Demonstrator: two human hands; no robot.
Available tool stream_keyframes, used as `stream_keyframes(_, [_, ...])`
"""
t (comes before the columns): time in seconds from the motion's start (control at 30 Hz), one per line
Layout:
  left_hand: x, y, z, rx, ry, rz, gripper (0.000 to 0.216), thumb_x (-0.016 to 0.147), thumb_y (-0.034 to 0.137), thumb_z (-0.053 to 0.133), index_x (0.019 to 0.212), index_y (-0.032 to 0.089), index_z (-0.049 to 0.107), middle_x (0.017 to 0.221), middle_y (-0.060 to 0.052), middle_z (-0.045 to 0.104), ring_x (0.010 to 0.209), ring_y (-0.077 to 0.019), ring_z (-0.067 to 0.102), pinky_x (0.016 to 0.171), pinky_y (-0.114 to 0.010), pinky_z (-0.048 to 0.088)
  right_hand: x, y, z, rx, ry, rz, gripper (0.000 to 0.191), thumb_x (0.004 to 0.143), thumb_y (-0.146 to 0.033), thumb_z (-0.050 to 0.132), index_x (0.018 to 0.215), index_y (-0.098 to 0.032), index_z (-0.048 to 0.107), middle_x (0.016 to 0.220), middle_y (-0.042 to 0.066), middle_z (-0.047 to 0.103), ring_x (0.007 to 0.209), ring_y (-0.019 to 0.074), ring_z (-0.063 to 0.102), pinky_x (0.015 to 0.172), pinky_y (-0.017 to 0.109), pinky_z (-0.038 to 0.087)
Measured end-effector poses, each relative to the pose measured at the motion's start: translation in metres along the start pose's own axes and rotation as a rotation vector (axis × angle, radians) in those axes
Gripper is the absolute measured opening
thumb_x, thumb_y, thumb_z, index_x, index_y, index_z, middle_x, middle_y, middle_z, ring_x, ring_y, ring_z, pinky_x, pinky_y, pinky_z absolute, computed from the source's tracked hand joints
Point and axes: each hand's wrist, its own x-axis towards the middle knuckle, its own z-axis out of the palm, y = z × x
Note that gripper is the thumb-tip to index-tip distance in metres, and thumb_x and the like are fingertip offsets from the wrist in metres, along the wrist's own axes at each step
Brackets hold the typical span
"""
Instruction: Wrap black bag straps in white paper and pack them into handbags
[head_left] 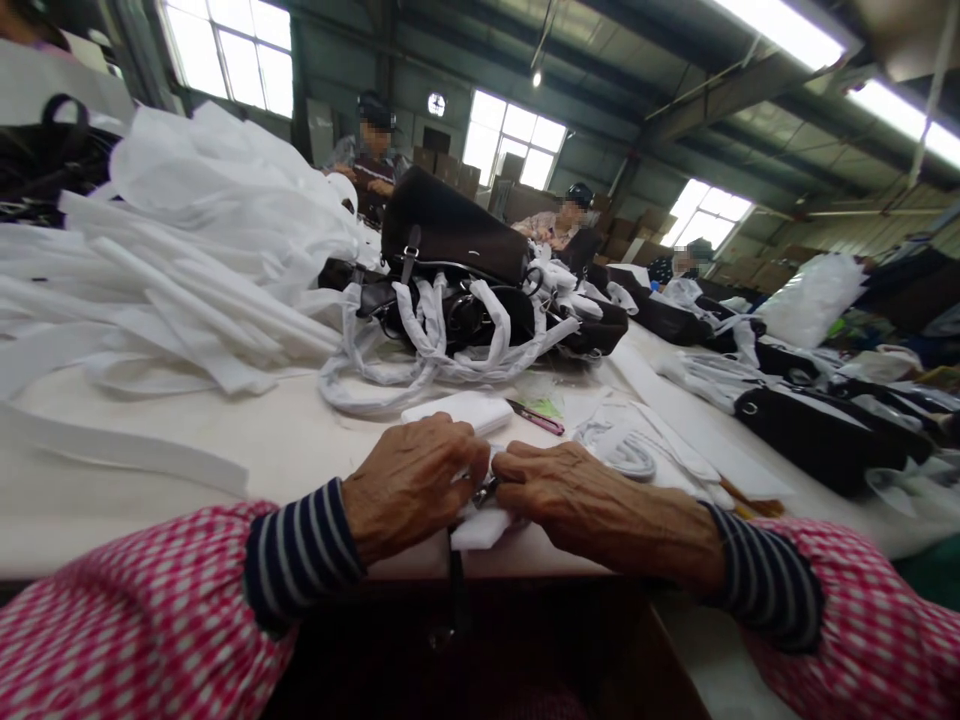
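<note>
My left hand (411, 482) and my right hand (577, 492) meet at the table's near edge, fingers curled and pinched together. Between their fingertips sits a small metal fitting (484, 491) wrapped in white foam sheet (480, 525). A dark strap (454, 590) hangs down from it below the table edge. Both hands grip this wrapped piece. A folded white foam pad (459, 409) lies just beyond my left hand.
A pink-handled tool (536, 417) lies behind the hands. Dark handbags (465, 262) with foam-wrapped handles are piled mid-table; more bags (817, 430) stand at the right. White foam strips (150, 300) are heaped at the left. Other people sit at the far end.
</note>
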Motion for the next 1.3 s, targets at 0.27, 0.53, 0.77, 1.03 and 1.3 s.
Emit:
stream_keyframes(0.27, [0.011,0.016,-0.015,0.256,-0.166,0.108,0.018,0.091,0.017,0.055,0.085,0.022,0.072,0.093,-0.007,0.07,0.081,-0.0258,0.065,0.064,-0.035,0.037,-0.013,-0.009,0.011,-0.036,0.14,0.046,0.033,0.093,0.001,0.044,0.114,-0.017,0.064,0.114,0.013,0.066,0.105,0.0239,0.06,0.09,0.035,0.051])
stream_keyframes(0.53, [0.017,0.026,-0.006,0.309,-0.142,0.094,0.016,0.093,0.026,0.057,0.082,0.018,0.068,0.089,-0.011,0.068,0.092,-0.03,0.064,0.076,-0.04,0.044,-0.02,0.003,0.036,-0.085,0.239,0.013,0.027,0.099,-0.005,0.042,0.115,-0.016,0.061,0.121,0.015,0.063,0.109,0.0262,0.061,0.091,0.038,0.052])
stream_keyframes(0.77, [0.019,0.029,-0.007,0.166,-0.273,-0.107,0.01,0.083,0.023,0.057,0.081,0.019,0.066,0.097,-0.008,0.067,0.093,-0.0263,0.063,0.079,-0.039,0.043,-0.022,0.002,0.031,-0.137,0.256,-0.062,0.021,0.099,-0.002,0.043,0.1,-0.012,0.061,0.102,0.012,0.065,0.093,0.0235,0.058,0.083,0.036,0.048])
stream_keyframes(1.03, [0.025,0.033,-0.005,0.177,-0.233,-0.178,0.025,0.088,0.042,0.057,0.084,0.02,0.07,0.098,-0.01,0.068,0.101,-0.0342,0.06,0.078,-0.044,0.04,-0.01,0.019,0.021,0.023,0.207,-0.101,0.021,0.093,0.0,0.049,0.093,-0.015,0.063,0.096,0.008,0.066,0.091,0.0196,0.059,0.084,0.031,0.045])
stream_keyframes(1.3, [0.027,0.04,-0.01,0.157,-0.271,-0.24,0.015,0.081,0.031,0.062,0.083,0.017,0.068,0.098,-0.012,0.068,0.101,-0.0341,0.06,0.077,-0.044,0.042,0.001,0.033,0.027,0.115,0.231,-0.087,0.024,0.086,0.005,0.05,0.082,-0.015,0.062,0.091,0.004,0.065,0.084,0.016,0.058,0.074,0.027,0.04])
